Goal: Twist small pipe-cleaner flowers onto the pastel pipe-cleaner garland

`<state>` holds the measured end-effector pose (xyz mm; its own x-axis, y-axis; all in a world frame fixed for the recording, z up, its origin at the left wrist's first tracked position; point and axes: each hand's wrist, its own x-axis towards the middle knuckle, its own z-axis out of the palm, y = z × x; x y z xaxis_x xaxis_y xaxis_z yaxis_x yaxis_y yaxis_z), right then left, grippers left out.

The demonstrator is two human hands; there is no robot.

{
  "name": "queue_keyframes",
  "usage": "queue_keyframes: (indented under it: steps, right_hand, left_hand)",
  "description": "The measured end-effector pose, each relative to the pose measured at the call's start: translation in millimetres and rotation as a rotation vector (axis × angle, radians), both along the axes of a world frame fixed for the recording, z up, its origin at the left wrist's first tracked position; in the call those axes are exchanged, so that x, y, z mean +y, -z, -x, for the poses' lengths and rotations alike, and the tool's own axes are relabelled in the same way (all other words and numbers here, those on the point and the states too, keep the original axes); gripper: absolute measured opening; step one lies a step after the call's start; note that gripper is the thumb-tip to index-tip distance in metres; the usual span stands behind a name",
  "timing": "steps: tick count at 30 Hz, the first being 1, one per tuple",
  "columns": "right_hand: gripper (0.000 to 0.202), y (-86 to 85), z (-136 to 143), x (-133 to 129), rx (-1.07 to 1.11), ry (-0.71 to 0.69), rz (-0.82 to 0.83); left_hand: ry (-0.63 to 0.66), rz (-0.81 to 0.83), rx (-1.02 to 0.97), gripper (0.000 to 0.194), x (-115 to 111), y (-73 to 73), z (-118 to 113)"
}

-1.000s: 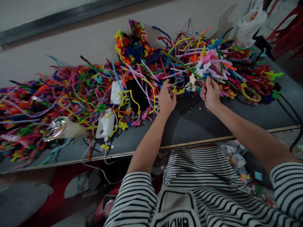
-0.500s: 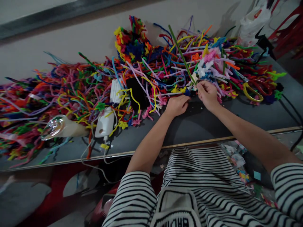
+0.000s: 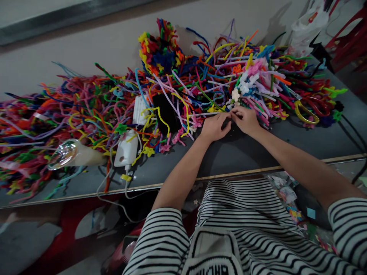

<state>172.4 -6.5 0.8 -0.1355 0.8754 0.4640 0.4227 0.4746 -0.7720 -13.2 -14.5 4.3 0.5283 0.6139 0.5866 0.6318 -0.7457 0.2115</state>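
Note:
Over the dark tabletop, my left hand [image 3: 215, 126] and my right hand [image 3: 245, 119] meet, fingertips nearly touching. A long green pipe cleaner [image 3: 211, 100] slants from the pile down into them. Both hands are closed in a pinch at its lower end, which the fingers hide. Just beyond the fingertips lies a pale flower shape [image 3: 235, 95] beside white and pink twisted pipe-cleaner pieces [image 3: 247, 84]. Scissors with yellow handles [image 3: 306, 113] rest to the right of my right hand.
A long heap of coloured pipe cleaners [image 3: 86, 99] runs along the wall. On the left, a white plug-in device [image 3: 126, 149] trails a cable over the table edge. Near it are a shiny-ended beige roll [image 3: 86, 154] and a black flat object [image 3: 164, 110]. A plastic bag [image 3: 306, 32] stands back right.
The green pipe cleaner, upright and leaning left from my right hand before, now lies lower and points left. My right hand has moved slightly down and left to meet my left hand.

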Motion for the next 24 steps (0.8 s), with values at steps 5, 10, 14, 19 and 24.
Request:
queue_keyframes:
  steps: [5, 10, 14, 19, 24]
  right_hand:
    - [0.019, 0.7, -1.1, 0.5, -0.12, 0.084, -0.005]
    - [0.014, -0.4, -1.0, 0.3, -0.14, 0.097, -0.012]
    - [0.015, 0.0, -1.0, -0.6, -0.149, 0.058, -0.047]
    - [0.027, -0.5, 1.2, -1.8, -0.194, 0.05, 0.032]
    - [0.024, -1.9, 4.6, -3.3, -0.389, 0.013, 0.096]
  left_hand:
    - [-0.038, 0.073, 0.021, 0.036, 5.7, 3.9, -0.6]
    - [-0.011, 0.092, 0.044, 0.041, 9.5, 3.7, 0.0]
    - [0.07, 0.045, 0.059, 0.041, 7.7, -1.5, 2.0]
    - [0.078, 0.075, -0.059, 0.031, 4.9, -0.5, 8.5]
    - [0.065, 0.132, -0.06, 0.03, 3.0, 1.4, 8.7]
